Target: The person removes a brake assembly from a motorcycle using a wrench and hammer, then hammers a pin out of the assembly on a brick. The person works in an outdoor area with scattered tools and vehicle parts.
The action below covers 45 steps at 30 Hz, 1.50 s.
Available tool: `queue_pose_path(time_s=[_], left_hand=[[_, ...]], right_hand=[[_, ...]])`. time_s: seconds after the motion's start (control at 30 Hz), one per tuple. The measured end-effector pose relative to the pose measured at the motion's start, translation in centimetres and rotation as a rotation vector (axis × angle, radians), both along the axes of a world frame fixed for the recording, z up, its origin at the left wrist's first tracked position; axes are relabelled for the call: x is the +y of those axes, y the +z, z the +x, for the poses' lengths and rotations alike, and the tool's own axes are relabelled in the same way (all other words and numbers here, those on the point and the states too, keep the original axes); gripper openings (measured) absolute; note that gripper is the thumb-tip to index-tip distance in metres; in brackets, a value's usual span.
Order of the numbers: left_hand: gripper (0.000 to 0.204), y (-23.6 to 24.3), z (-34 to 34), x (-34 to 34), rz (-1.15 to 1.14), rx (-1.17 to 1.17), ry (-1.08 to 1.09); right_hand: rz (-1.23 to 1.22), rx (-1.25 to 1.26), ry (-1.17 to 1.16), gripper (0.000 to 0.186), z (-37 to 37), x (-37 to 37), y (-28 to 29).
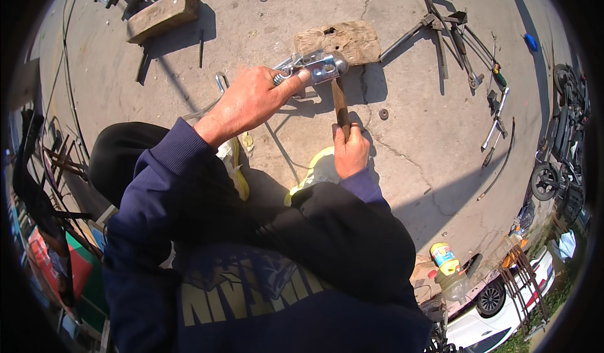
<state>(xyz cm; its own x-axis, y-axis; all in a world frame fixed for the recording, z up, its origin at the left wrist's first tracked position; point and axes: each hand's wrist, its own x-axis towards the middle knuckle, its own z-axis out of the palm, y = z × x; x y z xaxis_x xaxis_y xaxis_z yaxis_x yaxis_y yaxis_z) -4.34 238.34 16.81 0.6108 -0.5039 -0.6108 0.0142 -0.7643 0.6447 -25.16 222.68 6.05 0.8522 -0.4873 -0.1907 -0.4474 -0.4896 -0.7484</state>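
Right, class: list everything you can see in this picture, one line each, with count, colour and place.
shiny metal bracket part with spring: one, silver, under left hand
rusty flat chisel: one, brown, upright in right hand
flat wooden block: one, tan, behind the bracket
long timber block: one, tan, upper left
metal hand tools: several, grey, upper right
plastic bottle: one, yellow label, lower right
concrete ground: cracked, grey
left hand: grip on bracket
right hand: grip on chisel
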Motion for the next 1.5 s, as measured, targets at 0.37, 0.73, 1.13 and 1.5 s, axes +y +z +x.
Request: queue_pose_path(time_s=[0.37,0.73,1.13,1.5], left_hand=[[0.053,0.4,-2.4,0.3,0.024,-0.023,-0.164],[0.044,-0.9,-3.4,1.2,-0.198,-0.186,-0.234],[0.049,0.5,-3.0,0.1,-0.037,-0.338,-0.265],[0.045,0.1,-2.9,-0.1,-0.086,-0.287,-0.181]], right_hand=[[0.088,0.075,0.040,0.043,0.8,-3.0,2.1],[-0.046,0.087,0.286,0.028,-1.7,-6.4,-2.1],[0.011,-0.021,0.165,0.042,2.7,-7.3,1.0],[0.024,0.114,0.163,0.043,0.5,-6.2,-1.2]])
